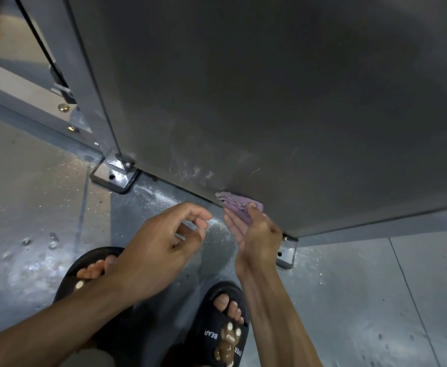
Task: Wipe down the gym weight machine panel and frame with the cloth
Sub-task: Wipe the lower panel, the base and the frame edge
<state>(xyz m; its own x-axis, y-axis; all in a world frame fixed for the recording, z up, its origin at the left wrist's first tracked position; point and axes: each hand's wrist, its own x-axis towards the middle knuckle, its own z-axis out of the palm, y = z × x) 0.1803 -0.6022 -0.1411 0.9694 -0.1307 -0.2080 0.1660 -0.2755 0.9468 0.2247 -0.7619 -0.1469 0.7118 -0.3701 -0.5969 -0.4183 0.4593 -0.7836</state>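
A large dark grey panel (283, 102) of the weight machine fills the upper right, with smears and pale marks near its lower edge. A bunched purple cloth (237, 205) is pressed against the panel's bottom edge by my right hand (257, 231), whose fingers hold it. My left hand (164, 239) hovers just left of the cloth, above the floor, fingers loosely curled and holding nothing. The grey frame upright (84, 83) runs down the panel's left side to a bolted foot plate (115, 177).
The grey floor (31, 207) is wet, with droplets and glare. My feet in black sandals (217, 335) stand just below the hands. A second foot plate (286, 254) sits beside my right wrist. A horizontal frame rail (18, 94) with bolts runs at the left.
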